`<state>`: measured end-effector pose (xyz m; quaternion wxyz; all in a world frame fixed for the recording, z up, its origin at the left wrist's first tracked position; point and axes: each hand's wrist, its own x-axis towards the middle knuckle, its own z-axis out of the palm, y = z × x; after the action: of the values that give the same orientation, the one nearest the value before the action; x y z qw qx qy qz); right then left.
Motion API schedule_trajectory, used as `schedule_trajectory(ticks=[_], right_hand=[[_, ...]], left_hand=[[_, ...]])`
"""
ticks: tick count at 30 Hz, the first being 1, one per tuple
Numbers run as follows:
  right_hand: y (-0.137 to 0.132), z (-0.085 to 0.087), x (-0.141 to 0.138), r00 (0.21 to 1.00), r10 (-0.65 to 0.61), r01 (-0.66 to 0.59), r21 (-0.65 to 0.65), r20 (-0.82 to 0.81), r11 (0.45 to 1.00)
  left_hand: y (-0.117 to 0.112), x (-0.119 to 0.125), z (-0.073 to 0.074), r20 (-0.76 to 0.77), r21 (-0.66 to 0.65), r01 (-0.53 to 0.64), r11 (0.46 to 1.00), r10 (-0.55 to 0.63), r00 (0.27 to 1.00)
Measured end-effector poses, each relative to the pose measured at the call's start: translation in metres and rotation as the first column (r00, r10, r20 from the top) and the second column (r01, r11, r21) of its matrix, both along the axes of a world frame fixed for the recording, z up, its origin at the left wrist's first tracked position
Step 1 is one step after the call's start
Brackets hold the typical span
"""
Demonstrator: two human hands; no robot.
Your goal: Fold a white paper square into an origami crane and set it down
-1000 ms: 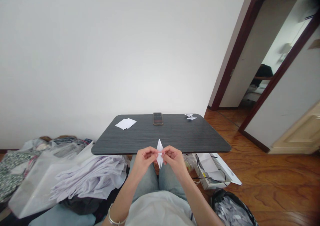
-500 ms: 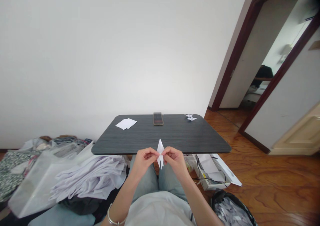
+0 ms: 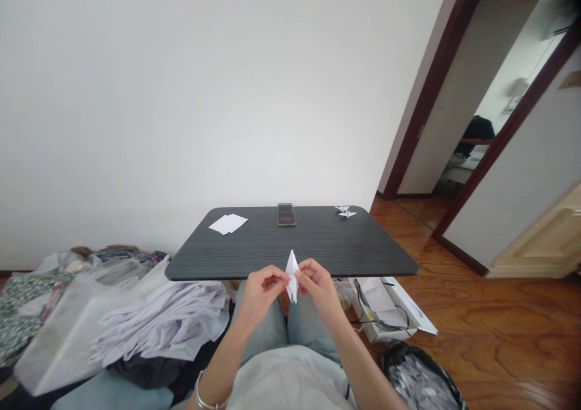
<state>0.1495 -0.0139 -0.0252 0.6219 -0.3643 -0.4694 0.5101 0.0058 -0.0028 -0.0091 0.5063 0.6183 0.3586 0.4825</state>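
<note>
Between my two hands is a narrow white piece of folded paper point(image 3: 292, 266), pointed at the top and split into points at the bottom. My left hand point(image 3: 265, 287) pinches its left edge with thumb and forefinger. On the opposite edge, the thumb and fingers of my right hand point(image 3: 316, 283) are closed on the same paper. Both hands are held at the near edge of the dark table point(image 3: 254, 252), above my lap. Fingertips hide part of the paper's middle.
White paper sheets point(image 3: 227, 223) lie at the table's back left, a phone point(image 3: 286, 214) at back centre, folded paper cranes point(image 3: 347, 214) at back right. Below right are a white box point(image 3: 381, 313) with cables and a black bag point(image 3: 422, 380) of scraps. Clothes point(image 3: 167, 319) are piled left.
My right hand has risen slightly and its grip on the folded paper has shifted upward. The paper has turned a little. My left hand has hardly moved.
</note>
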Motion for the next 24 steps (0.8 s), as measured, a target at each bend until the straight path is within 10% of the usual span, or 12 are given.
schedule_trajectory(ticks=[24], right_hand=[[0.0017, -0.0072, 0.0076, 0.987, 0.014, -0.017, 0.013, 0.161, 1.0]], left_hand=[[0.0003, 0.0046, -0.0002, 0.051, -0.12, 0.038, 0.992, -0.032, 0.998]])
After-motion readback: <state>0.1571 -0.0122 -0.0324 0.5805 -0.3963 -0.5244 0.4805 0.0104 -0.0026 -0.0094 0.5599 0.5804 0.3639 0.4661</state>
